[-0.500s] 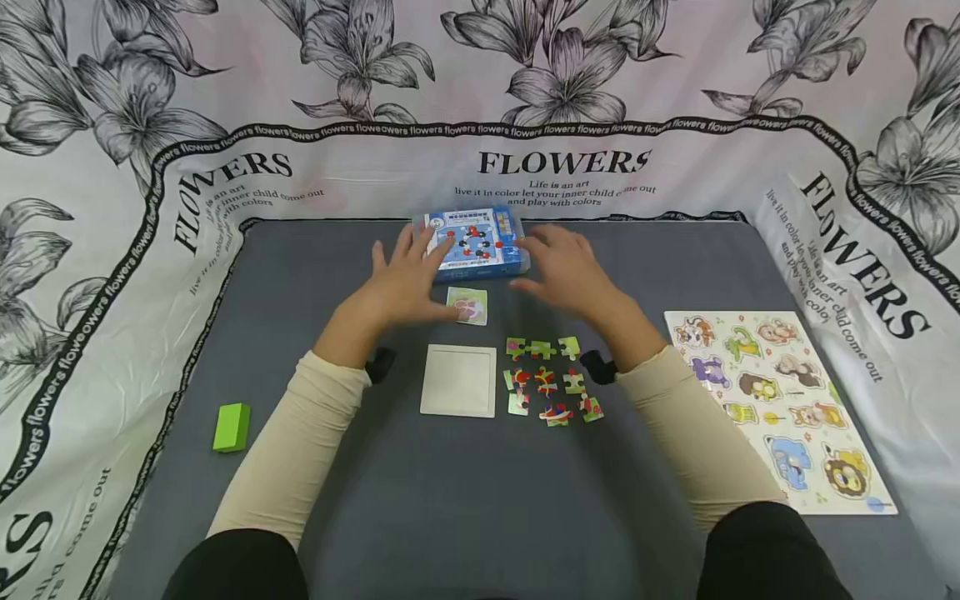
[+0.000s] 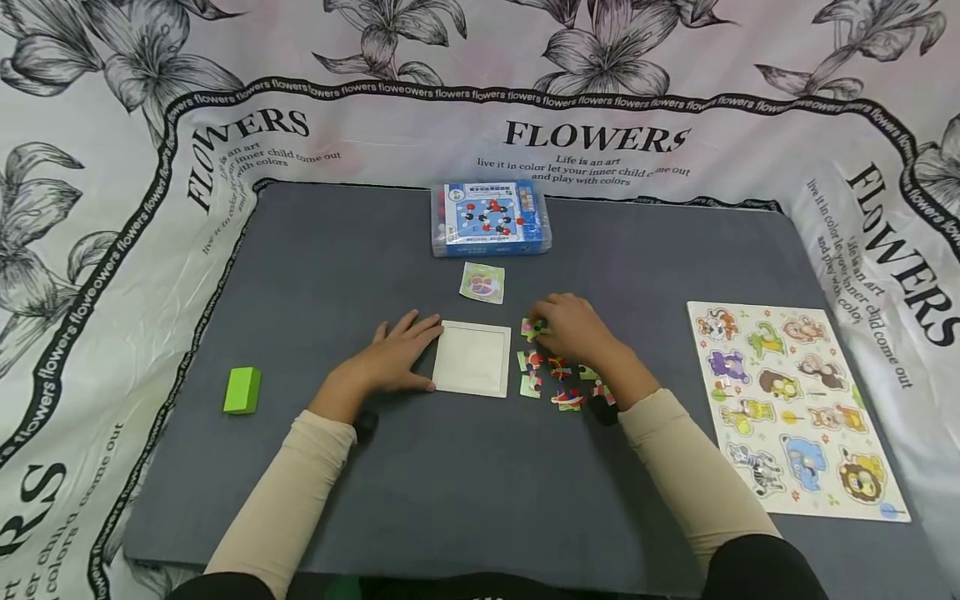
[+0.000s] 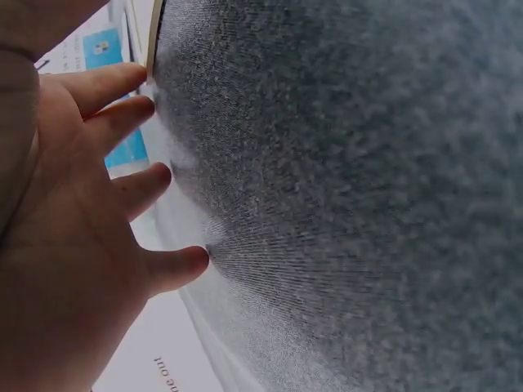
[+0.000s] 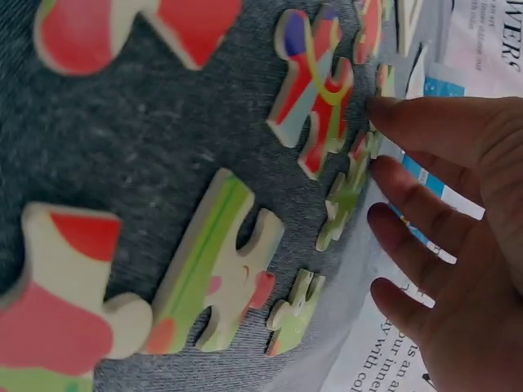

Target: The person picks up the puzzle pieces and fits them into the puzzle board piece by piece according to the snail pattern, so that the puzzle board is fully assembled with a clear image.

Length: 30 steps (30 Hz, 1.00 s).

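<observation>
One flower-printed cloth begins at the left edge of the frame and runs across the top to the right edge, around one gray table. At the left of the frame, one green block stands alone. Next comes the left hand, just left of centre, its fingers spread wide and touching the left edge of one square white tray. The tray lies at the centre of the frame. Above it are one small picture card and, at upper centre, one blue box with a molecule picture. Right of the tray lie the puzzle pieces; at least seven show, but an exact count is blocked by the right hand. That hand bends over the top of the group, thumb and forefinger a narrow gap apart at a green piece; whether they grip it, I cannot tell. At the far right of the frame, one board carries eleven animal pictures.
</observation>
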Available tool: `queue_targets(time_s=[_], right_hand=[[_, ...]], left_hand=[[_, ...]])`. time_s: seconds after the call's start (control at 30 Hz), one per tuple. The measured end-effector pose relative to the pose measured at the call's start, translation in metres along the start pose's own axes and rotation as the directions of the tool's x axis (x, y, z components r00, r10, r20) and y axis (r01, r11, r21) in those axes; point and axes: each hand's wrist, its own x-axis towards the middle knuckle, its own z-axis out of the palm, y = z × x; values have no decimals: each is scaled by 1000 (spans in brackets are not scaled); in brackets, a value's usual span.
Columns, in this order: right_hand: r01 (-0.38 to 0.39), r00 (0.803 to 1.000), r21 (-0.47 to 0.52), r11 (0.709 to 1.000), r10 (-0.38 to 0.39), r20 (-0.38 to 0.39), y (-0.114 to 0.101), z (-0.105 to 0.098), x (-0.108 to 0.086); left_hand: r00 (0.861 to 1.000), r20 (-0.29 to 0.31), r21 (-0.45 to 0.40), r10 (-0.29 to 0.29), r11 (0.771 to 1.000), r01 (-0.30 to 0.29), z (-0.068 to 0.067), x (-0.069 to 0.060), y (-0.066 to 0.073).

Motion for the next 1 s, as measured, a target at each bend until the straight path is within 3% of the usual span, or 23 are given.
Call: queue_targets(time_s=[0.23,0.4,0.53,0.67,1.0], right_hand=[[29,999,-9,1000,-29,-42,-6,0,5],[140,986,-5,990,-139,-87,-28,-1,17],[184,981,-27,983,-185,-60,-50,7,31],[189,981,-30,982,-190,-34,-63,15,37],[228,971,-16,973,-229,-68,-70,26,47]], left_hand=[[1000,6,22,-9,1000,9,1,7,-1],[999,14,28,-33,999,32,2,12,1],[998,26,41,-50,998,49,2,14,2],[998,38,49,-51,998,49,0,15,6],[997,39,73,-70,995,67,-3,17,4]])
